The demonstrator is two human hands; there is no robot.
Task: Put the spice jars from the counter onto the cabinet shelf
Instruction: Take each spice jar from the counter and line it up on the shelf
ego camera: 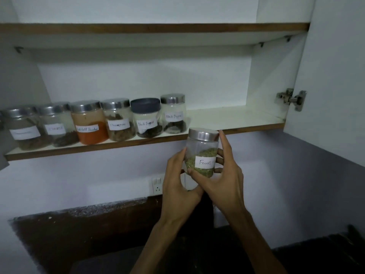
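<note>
Both hands grasp the Fennel jar (202,153) in the air, just below the front edge of the shelf (235,117). The left hand (180,175) wraps its left side, and the right hand (225,171) holds the right side with one finger up at the lid. The jar stands almost upright, label towards me. The free place on the shelf lies up and a little right of it, beside the jar marked "Black Pepper" (173,113). Another label also reads "Black Pepper" (147,120).
</note>
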